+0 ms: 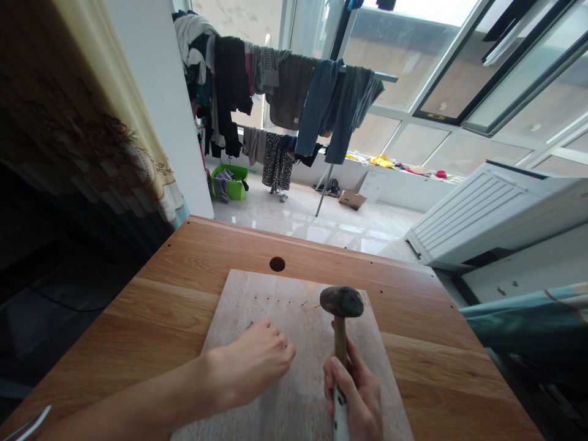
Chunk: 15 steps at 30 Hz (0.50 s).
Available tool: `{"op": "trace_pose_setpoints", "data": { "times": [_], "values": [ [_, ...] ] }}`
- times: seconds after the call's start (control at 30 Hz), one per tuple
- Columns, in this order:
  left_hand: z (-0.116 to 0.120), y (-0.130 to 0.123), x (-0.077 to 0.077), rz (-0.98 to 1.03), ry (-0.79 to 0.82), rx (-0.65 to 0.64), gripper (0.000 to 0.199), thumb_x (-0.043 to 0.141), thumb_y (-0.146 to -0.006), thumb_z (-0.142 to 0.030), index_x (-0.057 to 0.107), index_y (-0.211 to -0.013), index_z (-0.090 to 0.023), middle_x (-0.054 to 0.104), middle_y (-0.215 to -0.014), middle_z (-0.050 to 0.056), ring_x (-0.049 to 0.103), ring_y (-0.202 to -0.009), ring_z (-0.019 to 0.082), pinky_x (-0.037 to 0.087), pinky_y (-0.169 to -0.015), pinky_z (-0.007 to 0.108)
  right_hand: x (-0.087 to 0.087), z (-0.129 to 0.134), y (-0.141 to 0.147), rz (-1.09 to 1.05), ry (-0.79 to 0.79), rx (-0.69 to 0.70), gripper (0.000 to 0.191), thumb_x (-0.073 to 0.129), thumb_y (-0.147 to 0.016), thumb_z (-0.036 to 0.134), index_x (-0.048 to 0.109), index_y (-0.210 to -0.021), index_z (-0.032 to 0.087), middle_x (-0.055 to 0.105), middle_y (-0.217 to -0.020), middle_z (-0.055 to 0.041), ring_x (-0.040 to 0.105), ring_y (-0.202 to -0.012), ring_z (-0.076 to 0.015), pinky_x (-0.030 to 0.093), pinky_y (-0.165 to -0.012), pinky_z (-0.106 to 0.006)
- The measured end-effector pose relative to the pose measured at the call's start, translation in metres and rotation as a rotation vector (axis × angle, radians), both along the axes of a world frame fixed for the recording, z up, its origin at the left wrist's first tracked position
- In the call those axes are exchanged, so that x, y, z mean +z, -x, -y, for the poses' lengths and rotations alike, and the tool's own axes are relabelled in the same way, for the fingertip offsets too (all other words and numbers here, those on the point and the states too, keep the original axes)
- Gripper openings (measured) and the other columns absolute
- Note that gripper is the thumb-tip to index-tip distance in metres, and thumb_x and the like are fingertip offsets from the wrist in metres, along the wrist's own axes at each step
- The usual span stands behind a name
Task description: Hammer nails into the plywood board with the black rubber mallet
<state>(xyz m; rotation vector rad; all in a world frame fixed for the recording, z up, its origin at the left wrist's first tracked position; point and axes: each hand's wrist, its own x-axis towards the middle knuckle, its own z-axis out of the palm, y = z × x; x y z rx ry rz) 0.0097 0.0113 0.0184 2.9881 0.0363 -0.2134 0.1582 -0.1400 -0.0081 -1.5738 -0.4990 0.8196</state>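
My right hand (356, 386) is wrapped round the handle of a hammer (342, 303), its dark head raised above the board. The handle is bare wood near the head and white lower down. My left hand (257, 355) is over the left half of a pale wooden board (303, 355), fingers curled under. Whatever it may hold is hidden. A small dark object (250, 324), too small to name, shows just beyond its knuckles. Across the upper part of the board runs a row of small dark dots (278, 301). Two thin nails (304, 304) stick up at its right end, near the hammer head.
The board lies on a brown wooden table (174, 288) with a round hole (277, 264) near its far edge. Beyond are a rack of hanging clothes (294, 92), a green basket (236, 184) on the floor, and a white ribbed appliance (478, 214). A curtain (133, 122) hangs at left.
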Motion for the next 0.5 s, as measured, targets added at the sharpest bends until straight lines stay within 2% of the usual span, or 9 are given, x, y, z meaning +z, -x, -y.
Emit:
{"op": "trace_pose_setpoints", "data": {
  "times": [0.07, 0.13, 0.23, 0.33, 0.4, 0.5],
  "values": [
    [-0.003, 0.000, -0.004, 0.050, 0.037, -0.023, 0.013, 0.067, -0.078, -0.007, 0.067, -0.089, -0.013, 0.071, -0.082, 0.007, 0.067, -0.073, 0.024, 0.047, -0.068, 0.037, 0.000, 0.000, 0.001, 0.002, 0.002, 0.003, 0.073, 0.070, -0.088, 0.059, 0.057, -0.143, 0.013, 0.053, -0.058, 0.0063, 0.041, -0.037, -0.0084, 0.034, -0.036, -0.018],
    [-0.014, -0.006, -0.007, 0.119, 0.161, 0.006, 0.016, 0.064, -0.077, -0.005, 0.066, -0.090, -0.015, 0.071, -0.083, 0.006, 0.066, -0.070, 0.021, 0.046, -0.066, 0.034, 0.001, 0.000, 0.002, 0.005, 0.007, 0.009, 0.074, 0.069, -0.088, 0.059, 0.055, -0.145, 0.014, 0.053, -0.059, 0.0065, 0.041, -0.037, -0.0084, 0.034, -0.036, -0.018],
    [-0.042, -0.021, -0.015, 0.319, 0.523, 0.124, 0.026, 0.064, -0.072, -0.003, 0.065, -0.093, -0.018, 0.069, -0.089, 0.002, 0.063, -0.073, 0.016, 0.047, -0.066, 0.027, 0.003, -0.001, 0.003, 0.018, 0.008, 0.019, 0.071, 0.068, -0.089, 0.058, 0.056, -0.143, 0.014, 0.052, -0.059, 0.0067, 0.042, -0.037, -0.0081, 0.033, -0.036, -0.018],
    [-0.065, -0.036, -0.034, 0.604, 0.818, 0.325, 0.020, 0.061, -0.072, -0.003, 0.063, -0.086, -0.017, 0.063, -0.083, 0.000, 0.061, -0.075, 0.013, 0.048, -0.069, 0.023, 0.004, -0.001, 0.003, 0.035, 0.014, 0.014, 0.070, 0.068, -0.089, 0.056, 0.057, -0.143, 0.015, 0.052, -0.058, 0.0067, 0.042, -0.037, -0.0084, 0.034, -0.036, -0.018],
    [-0.073, -0.041, -0.047, 0.685, 0.911, 0.419, 0.015, 0.059, -0.073, -0.005, 0.063, -0.082, -0.017, 0.061, -0.080, -0.001, 0.059, -0.072, 0.012, 0.047, -0.067, 0.022, 0.003, -0.001, 0.003, 0.046, 0.024, 0.008, 0.071, 0.068, -0.088, 0.056, 0.057, -0.144, 0.015, 0.051, -0.058, 0.0069, 0.042, -0.037, -0.0087, 0.035, -0.036, -0.018],
    [-0.075, -0.041, -0.061, 0.675, 0.964, 0.480, 0.012, 0.058, -0.074, -0.008, 0.063, -0.080, -0.017, 0.058, -0.073, -0.003, 0.054, -0.065, 0.010, 0.043, -0.062, 0.021, 0.000, 0.000, 0.001, 0.050, 0.026, 0.011, 0.071, 0.068, -0.089, 0.056, 0.056, -0.145, 0.015, 0.051, -0.058, 0.0071, 0.042, -0.038, -0.0088, 0.035, -0.037, -0.018]
  ]
}}
